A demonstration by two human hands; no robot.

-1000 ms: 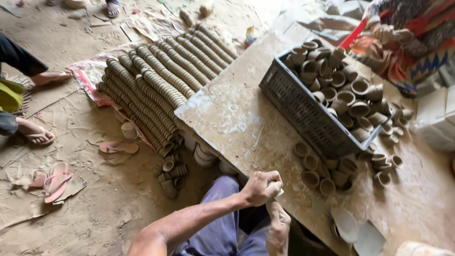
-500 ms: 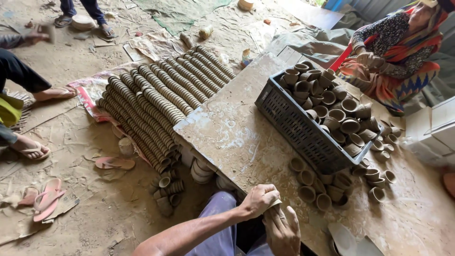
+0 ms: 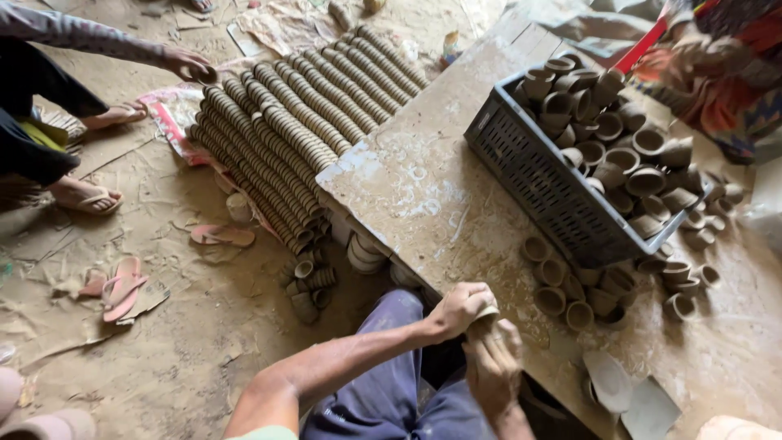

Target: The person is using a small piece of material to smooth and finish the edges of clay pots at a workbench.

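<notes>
While your two hands meet at the near edge of the counter (image 3: 423,195), they close around one small clay cup (image 3: 486,314). Your left hand (image 3: 458,308) comes in from above, fingers curled tight over the cup's rim, knuckles up, nearly a fist. Your right hand (image 3: 491,368) sits under it, fingers bent and cupped against the cup's lower side, so the cup is pinched between both hands and only a sliver of its pale rim shows. Neither hand is spread; both are pressed in on that one piece, just above your lap and touching the counter's edge or hanging right beside it, I cannot tell which.

Just to the right of your hands, a cluster of loose clay cups (image 3: 570,297) stands on the counter, mouths up. Behind them a dark plastic crate (image 3: 538,183) is heaped with more cups, some spilling round its far side. Down on the floor (image 3: 163,342) to your left, long rows of stacked cups (image 3: 293,122) lie side by side. Another person's hand (image 3: 189,61) reaches to the top of those rows, well apart from yours.
</notes>
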